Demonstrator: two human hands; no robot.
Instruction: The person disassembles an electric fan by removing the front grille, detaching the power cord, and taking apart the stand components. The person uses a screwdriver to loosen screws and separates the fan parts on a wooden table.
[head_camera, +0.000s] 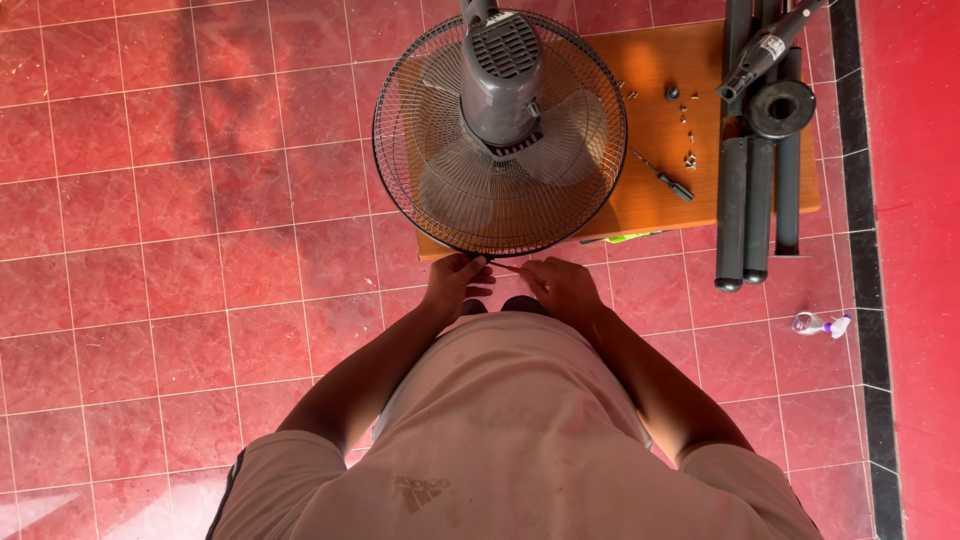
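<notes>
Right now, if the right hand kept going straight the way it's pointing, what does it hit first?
The right hand points left along the near rim of the fan guard, toward the left hand. It would likely meet the left hand's fingertips first, though depth is unclear from above.

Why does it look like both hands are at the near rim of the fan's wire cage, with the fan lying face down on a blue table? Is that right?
Not quite: the table is orange-brown wood, not blue, as the head view shows. The rest holds: the left hand and right hand are at the near rim of the fan's wire cage, which lies face down.
</notes>
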